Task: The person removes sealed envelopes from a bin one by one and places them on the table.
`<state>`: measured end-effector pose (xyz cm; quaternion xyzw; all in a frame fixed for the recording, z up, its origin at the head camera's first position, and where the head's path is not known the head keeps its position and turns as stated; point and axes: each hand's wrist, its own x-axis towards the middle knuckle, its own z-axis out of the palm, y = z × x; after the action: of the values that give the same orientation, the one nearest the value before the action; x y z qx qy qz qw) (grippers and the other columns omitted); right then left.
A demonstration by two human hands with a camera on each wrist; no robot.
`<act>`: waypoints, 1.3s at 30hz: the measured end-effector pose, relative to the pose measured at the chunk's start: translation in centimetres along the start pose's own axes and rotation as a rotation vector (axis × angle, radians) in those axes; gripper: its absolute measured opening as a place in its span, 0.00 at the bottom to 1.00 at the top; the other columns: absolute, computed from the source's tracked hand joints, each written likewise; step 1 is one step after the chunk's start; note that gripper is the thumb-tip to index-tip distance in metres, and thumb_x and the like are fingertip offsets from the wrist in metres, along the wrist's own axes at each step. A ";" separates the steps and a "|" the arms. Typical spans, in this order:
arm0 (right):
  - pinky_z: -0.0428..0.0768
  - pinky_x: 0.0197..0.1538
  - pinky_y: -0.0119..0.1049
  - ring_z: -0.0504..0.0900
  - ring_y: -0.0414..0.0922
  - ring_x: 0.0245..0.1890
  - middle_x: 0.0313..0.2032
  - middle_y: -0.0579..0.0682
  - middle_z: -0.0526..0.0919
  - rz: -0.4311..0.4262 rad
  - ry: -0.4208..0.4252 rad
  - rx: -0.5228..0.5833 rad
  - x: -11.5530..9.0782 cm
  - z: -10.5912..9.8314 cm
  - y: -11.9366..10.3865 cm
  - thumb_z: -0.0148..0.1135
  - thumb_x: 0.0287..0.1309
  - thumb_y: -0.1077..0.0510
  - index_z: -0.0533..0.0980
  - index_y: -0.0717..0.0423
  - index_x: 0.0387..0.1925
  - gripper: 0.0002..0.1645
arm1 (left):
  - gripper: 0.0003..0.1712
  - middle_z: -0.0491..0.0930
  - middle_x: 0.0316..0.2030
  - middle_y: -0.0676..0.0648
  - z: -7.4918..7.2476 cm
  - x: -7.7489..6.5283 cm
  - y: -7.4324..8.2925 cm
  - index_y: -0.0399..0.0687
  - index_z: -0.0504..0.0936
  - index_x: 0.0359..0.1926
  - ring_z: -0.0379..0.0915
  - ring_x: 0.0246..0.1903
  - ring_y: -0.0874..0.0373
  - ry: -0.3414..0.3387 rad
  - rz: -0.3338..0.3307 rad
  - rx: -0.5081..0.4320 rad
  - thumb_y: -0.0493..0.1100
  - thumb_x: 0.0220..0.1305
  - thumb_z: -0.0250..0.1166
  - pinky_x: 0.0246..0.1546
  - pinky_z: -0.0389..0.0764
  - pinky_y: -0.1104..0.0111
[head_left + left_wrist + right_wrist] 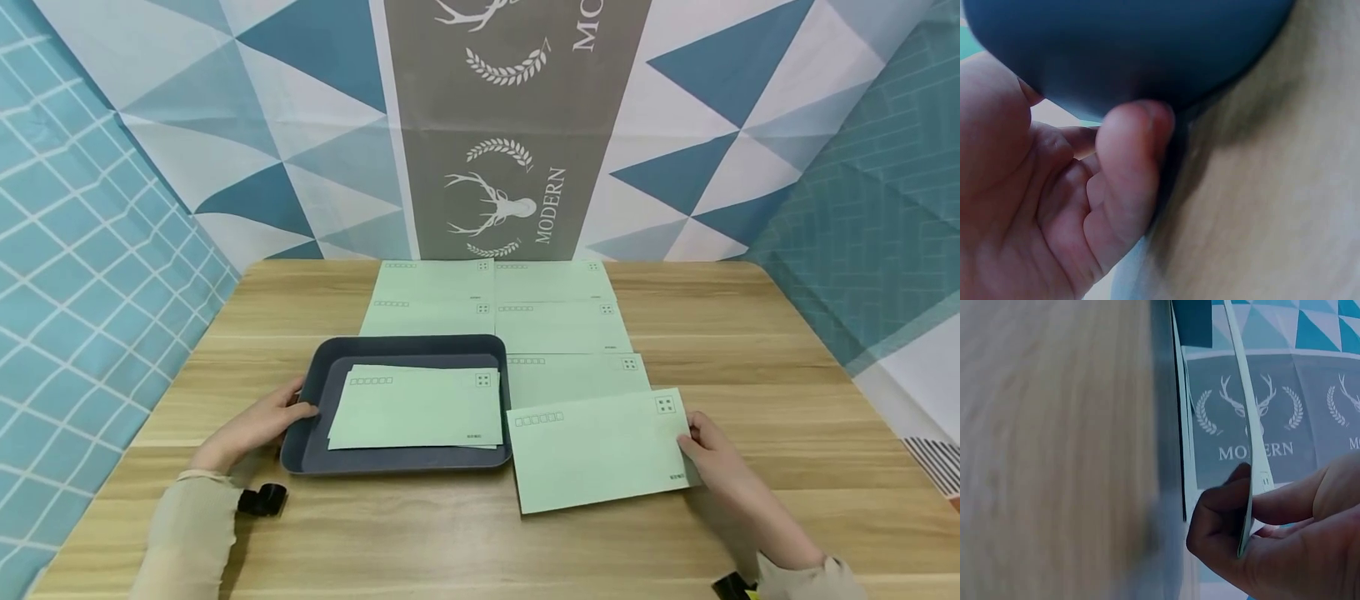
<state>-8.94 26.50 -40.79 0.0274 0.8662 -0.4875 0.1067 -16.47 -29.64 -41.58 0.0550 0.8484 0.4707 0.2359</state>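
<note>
Head view forward and down, wrists close-up

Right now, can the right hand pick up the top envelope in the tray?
Probably not as things stand: the right hand is occupied, pinching another envelope at its right edge. Otherwise the way looks free, since nothing covers the top envelope in the tray.

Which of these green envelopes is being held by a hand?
The front-right envelope, beside the tray: the right hand pinches its right edge. The others lie in the tray or in rows on the table.
</note>
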 end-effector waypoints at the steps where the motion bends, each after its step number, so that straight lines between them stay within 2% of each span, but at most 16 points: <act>1: 0.70 0.39 0.27 0.68 0.33 0.38 0.47 0.65 0.68 0.007 -0.005 -0.004 -0.1 -0.1 0.1 0.35 0.67 0.67 0.55 0.75 0.55 0.18 | 0.38 0.58 0.60 0.26 0.0 0.0 0.0 0.38 0.42 0.70 0.75 0.42 0.51 -0.003 0.001 -0.004 0.45 0.66 0.50 0.34 0.79 0.63; 5: 0.69 0.39 0.26 0.67 0.35 0.38 0.48 0.66 0.67 0.041 -0.010 -0.045 -0.4 -0.7 0.5 0.33 0.67 0.66 0.54 0.76 0.55 0.19 | 0.38 0.57 0.60 0.26 0.0 0.2 0.0 0.39 0.41 0.70 0.75 0.41 0.51 -0.011 0.002 -0.018 0.44 0.67 0.50 0.34 0.79 0.62; 8: 0.68 0.39 0.26 0.68 0.42 0.41 0.49 0.69 0.66 0.063 0.002 -0.095 -0.6 -1.0 0.8 0.33 0.67 0.66 0.54 0.77 0.55 0.19 | 0.38 0.60 0.58 0.26 -0.1 0.2 0.1 0.38 0.42 0.69 0.76 0.40 0.53 -0.008 0.005 -0.015 0.44 0.66 0.50 0.33 0.79 0.63; 11: 0.67 0.46 0.34 0.67 0.53 0.47 0.52 0.72 0.63 0.095 -0.013 -0.118 -0.5 -1.1 0.7 0.33 0.67 0.66 0.54 0.79 0.55 0.20 | 0.37 0.63 0.56 0.27 -0.1 0.2 0.1 0.37 0.42 0.69 0.76 0.38 0.53 -0.004 0.007 -0.013 0.43 0.66 0.50 0.32 0.79 0.63; 14: 0.65 0.51 0.47 0.63 0.59 0.52 0.54 0.73 0.61 0.117 -0.034 -0.140 -0.4 -0.8 0.4 0.35 0.66 0.66 0.55 0.79 0.55 0.21 | 0.37 0.63 0.56 0.27 -0.1 0.2 0.1 0.38 0.42 0.69 0.76 0.39 0.53 -0.004 0.006 -0.011 0.43 0.67 0.50 0.33 0.79 0.63; 16: 0.65 0.50 0.48 0.64 0.58 0.50 0.52 0.72 0.63 0.119 -0.037 -0.167 -0.3 -0.5 0.2 0.37 0.65 0.66 0.57 0.78 0.53 0.20 | 0.38 0.63 0.57 0.27 -0.1 0.2 0.1 0.38 0.42 0.69 0.76 0.39 0.53 -0.003 0.002 -0.007 0.44 0.67 0.50 0.33 0.79 0.63; 21: 0.67 0.44 0.41 0.67 0.53 0.43 0.44 0.65 0.69 0.102 -0.033 -0.231 -0.2 -0.1 0.0 0.41 0.63 0.66 0.62 0.76 0.48 0.16 | 0.38 0.64 0.56 0.27 -0.1 0.2 0.1 0.38 0.42 0.69 0.76 0.38 0.54 0.000 -0.004 -0.004 0.44 0.66 0.50 0.33 0.79 0.63; 30: 0.65 0.32 0.30 0.66 0.47 0.35 0.34 0.55 0.67 0.081 -0.001 -0.310 -0.3 0.3 -0.1 0.51 0.59 0.65 0.64 0.72 0.46 0.16 | 0.37 0.64 0.56 0.27 -0.2 0.2 0.0 0.37 0.43 0.69 0.76 0.39 0.54 -0.006 0.004 -0.009 0.44 0.67 0.50 0.33 0.79 0.63; 34: 0.65 0.29 0.29 0.67 0.45 0.32 0.31 0.53 0.70 0.078 0.022 -0.334 -0.4 0.3 -0.2 0.54 0.56 0.64 0.64 0.72 0.45 0.18 | 0.37 0.63 0.56 0.27 -0.1 0.1 -0.1 0.37 0.43 0.69 0.76 0.40 0.53 -0.010 0.008 -0.016 0.44 0.67 0.50 0.34 0.79 0.64; 39: 0.65 0.28 0.29 0.68 0.44 0.29 0.29 0.51 0.71 0.043 0.038 -0.436 -0.4 0.6 -0.4 0.58 0.53 0.64 0.67 0.69 0.42 0.16 | 0.38 0.59 0.60 0.26 -0.1 0.0 0.0 0.37 0.43 0.69 0.74 0.43 0.52 0.001 0.003 0.009 0.45 0.67 0.50 0.36 0.78 0.66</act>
<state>-8.51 25.80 -40.65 0.0315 0.9522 -0.2856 0.1041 -16.52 -29.73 -41.54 0.0569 0.8506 0.4670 0.2346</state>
